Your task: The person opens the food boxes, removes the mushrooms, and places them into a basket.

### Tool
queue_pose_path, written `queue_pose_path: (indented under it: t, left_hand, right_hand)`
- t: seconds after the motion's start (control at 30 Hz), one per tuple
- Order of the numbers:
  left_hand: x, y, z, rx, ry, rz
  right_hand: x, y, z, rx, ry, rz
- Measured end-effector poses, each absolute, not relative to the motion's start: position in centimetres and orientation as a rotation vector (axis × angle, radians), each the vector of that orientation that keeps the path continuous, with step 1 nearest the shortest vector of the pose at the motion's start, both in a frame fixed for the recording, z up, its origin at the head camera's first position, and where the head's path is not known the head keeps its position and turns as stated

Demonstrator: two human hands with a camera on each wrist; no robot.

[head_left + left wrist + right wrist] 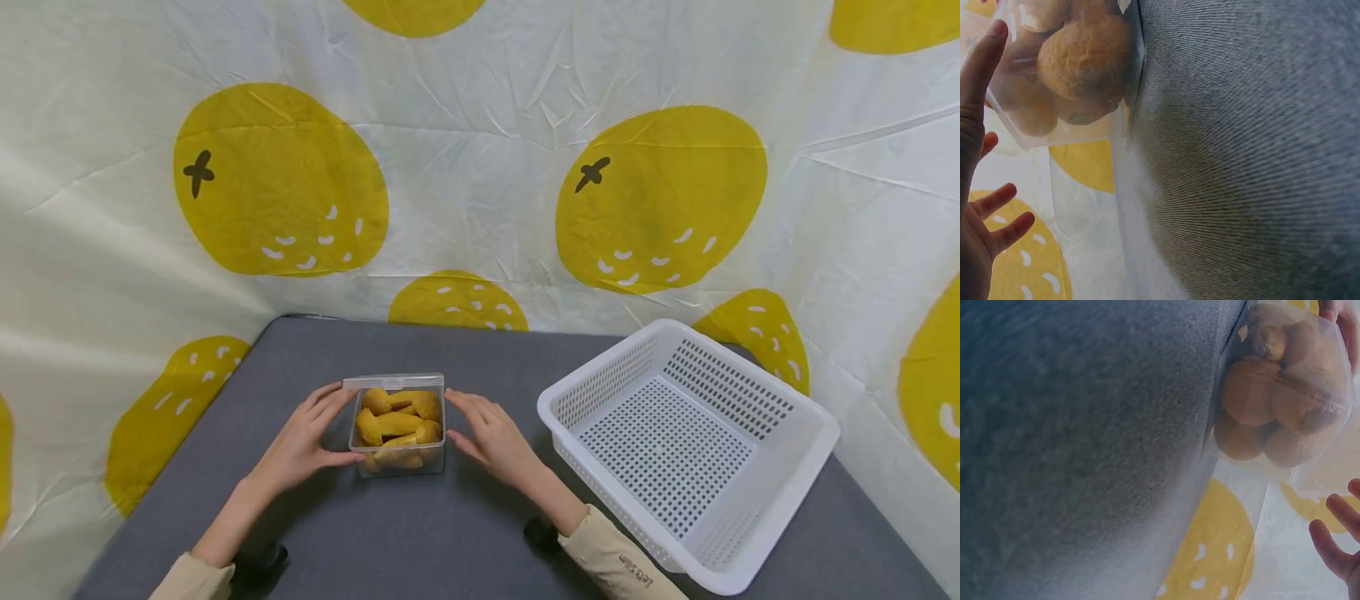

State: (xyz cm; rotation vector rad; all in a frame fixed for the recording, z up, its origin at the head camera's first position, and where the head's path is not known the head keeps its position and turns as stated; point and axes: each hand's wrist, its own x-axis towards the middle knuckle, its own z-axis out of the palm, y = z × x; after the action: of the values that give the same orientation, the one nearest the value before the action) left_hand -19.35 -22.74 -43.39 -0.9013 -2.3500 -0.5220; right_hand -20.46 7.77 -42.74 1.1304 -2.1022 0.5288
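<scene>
A clear plastic box (pixel 397 460) full of brown mushrooms (pixel 399 423) stands on the grey table. Along its back edge a clear lid (pixel 393 382) is raised. My left hand (pixel 303 437) is at the box's left side, its thumb touching the near left corner and its fingers reaching to the lid's left end. In the left wrist view the thumb (pixel 985 59) lies against the clear wall while other fingers are spread. My right hand (pixel 491 437) is beside the box's right wall with loose fingers, the fingertips (pixel 1325 540) spread out in the right wrist view.
A large white perforated basket (pixel 802 433) sits at the right of the grey table (pixel 480 542), close to my right forearm. Behind the table hangs a white cloth (pixel 472 192) with yellow fruit shapes.
</scene>
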Motion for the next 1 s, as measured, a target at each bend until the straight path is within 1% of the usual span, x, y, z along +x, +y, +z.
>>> queue_pose_path:
  t: [0.27, 0.67, 1.0]
  left_hand:
    - [-19.8, -22.3, -43.1, -0.899, -2.377, -0.454]
    - [-19.9, -21.7, -43.3, -0.81, -2.511, -0.255]
    - [-20.0, -21.3, -43.4, -0.762, -2.611, -0.155]
  right_hand:
    - [-20.3, 6.9, -41.8, 1.194, -2.079, 0.492]
    - [-19.9, 4.4, -40.3, 1.207, -2.073, 0.224]
    - [-20.1, 2.6, -40.0, 1.23, -2.18, 0.05]
